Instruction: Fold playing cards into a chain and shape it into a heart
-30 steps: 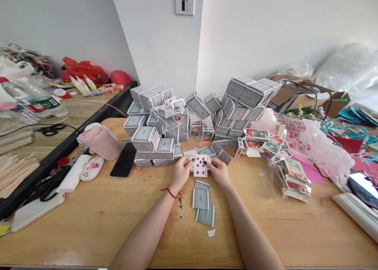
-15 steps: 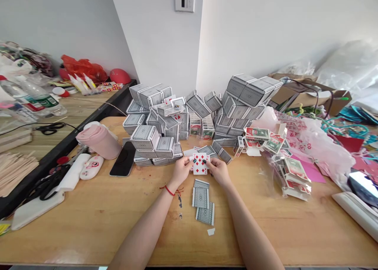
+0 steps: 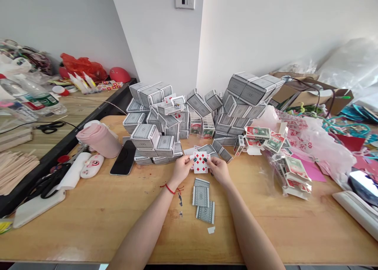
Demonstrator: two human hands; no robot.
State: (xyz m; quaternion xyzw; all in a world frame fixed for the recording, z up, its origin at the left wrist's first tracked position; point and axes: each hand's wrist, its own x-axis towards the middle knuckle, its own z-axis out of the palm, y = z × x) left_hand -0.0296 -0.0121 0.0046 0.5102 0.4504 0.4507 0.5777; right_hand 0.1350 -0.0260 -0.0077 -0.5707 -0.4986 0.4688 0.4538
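Two overlapping playing cards [image 3: 201, 165] are held up between my hands. A seven of diamonds faces me, and an eight shows at the sides behind it. My left hand [image 3: 182, 170] pinches their left edge, with a red string bracelet at the wrist. On the right edge, my right hand [image 3: 219, 169] grips with thumb in front and fingers behind. Below the hands, several loose playing cards [image 3: 201, 196] lie face down, partly overlapping, on the wooden table [image 3: 118, 219]. A small white paper scrap [image 3: 211, 230] lies near them.
Folded-card blocks are stacked at the back left [image 3: 144, 135] and back right [image 3: 243, 89]. A phone [image 3: 123, 158] and a pink cup [image 3: 99, 140] stand left. Opened card boxes [image 3: 295, 171] and a plastic bag [image 3: 313, 144] lie right, with a white case [image 3: 356, 211] beyond.
Almost nothing differs. The view has shifted very slightly, and both hands keep the same hold on the two cards.
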